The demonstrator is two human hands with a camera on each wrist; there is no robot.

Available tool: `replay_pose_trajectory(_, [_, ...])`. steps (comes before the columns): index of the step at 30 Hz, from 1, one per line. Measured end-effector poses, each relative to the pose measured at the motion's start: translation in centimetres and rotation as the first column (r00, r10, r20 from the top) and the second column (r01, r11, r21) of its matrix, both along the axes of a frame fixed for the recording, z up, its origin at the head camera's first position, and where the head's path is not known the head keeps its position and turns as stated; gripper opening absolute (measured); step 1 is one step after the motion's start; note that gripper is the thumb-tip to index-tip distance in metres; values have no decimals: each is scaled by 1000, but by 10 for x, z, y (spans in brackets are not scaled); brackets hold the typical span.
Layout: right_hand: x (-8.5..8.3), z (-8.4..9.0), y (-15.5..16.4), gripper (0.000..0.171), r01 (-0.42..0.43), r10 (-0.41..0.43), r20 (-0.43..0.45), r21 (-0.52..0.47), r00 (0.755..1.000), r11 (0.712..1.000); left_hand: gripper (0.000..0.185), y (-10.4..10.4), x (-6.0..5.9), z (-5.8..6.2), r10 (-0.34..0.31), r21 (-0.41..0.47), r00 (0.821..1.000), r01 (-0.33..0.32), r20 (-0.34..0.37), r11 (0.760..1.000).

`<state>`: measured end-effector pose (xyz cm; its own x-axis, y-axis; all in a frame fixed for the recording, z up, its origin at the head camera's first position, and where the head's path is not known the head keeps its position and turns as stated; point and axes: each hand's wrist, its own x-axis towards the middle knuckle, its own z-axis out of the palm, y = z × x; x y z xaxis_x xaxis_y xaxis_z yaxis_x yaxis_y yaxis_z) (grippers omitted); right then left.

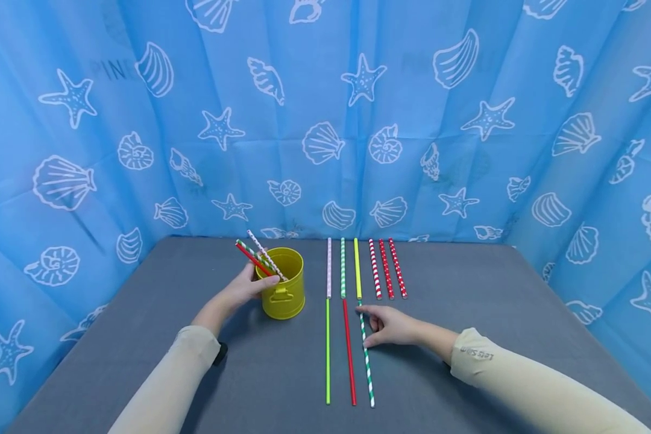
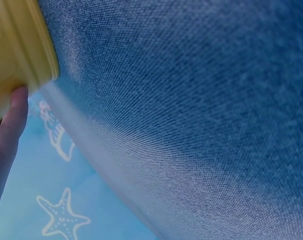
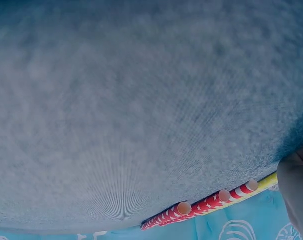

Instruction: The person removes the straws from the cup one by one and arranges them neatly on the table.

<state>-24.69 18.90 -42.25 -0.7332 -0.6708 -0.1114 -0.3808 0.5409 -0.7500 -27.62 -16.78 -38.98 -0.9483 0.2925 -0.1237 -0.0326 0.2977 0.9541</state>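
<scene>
1. Up toward the left of the grey cloth-covered table [image 1: 466, 374] stands a small yellow metal bucket [image 1: 284, 295] with a flat handle on its front, well in from the left edge.
2. Against the bucket's left side the left hand [image 1: 243, 290] curls loosely, with the thumb at the rim; the left wrist view shows one fingertip [image 2: 14, 107] pressed to the yellow wall.
3. Sticking out of the bucket and leaning up to the left are three paper straws [image 1: 255, 253]: one red, one green-and-white striped, one white with dots.
4. Near the table's middle the right hand [image 1: 389, 325] lies low with fingers straight, its fingertips on a long green-and-white striped paper straw [image 1: 366, 355].
5. Just left of that straw lie a plain red straw [image 1: 349, 349] and a plain green straw [image 1: 328, 349], all three roughly parallel.
6. Toward the far edge lie a pale pink straw [image 1: 329, 267], a green patterned straw [image 1: 343, 267], a yellow straw [image 1: 357, 268] and three red-and-white striped straws [image 1: 387, 268].
7. Behind the table hangs a blue curtain printed with white shells and starfish [image 1: 363, 78].
</scene>
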Motion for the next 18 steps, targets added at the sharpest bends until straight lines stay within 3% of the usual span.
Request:
replay_pose_trajectory(7, [-2, 1, -3, 74, 21, -22, 14, 20, 1000, 1000, 85, -2, -1, -2, 3, -1, 1000, -3, 3, 1000])
replay_pose_trajectory(14, [-1, 1, 1, 72, 33, -31, 41, -28, 999, 999, 86, -1, -1, -2, -5, 0, 1000, 5, 0, 1000])
replay_pose_trajectory(18, [-4, 4, 1, 68, 77, -69, 117, -69, 991, 995, 85, 0, -1, -2, -3, -2, 1000, 3, -4, 1000])
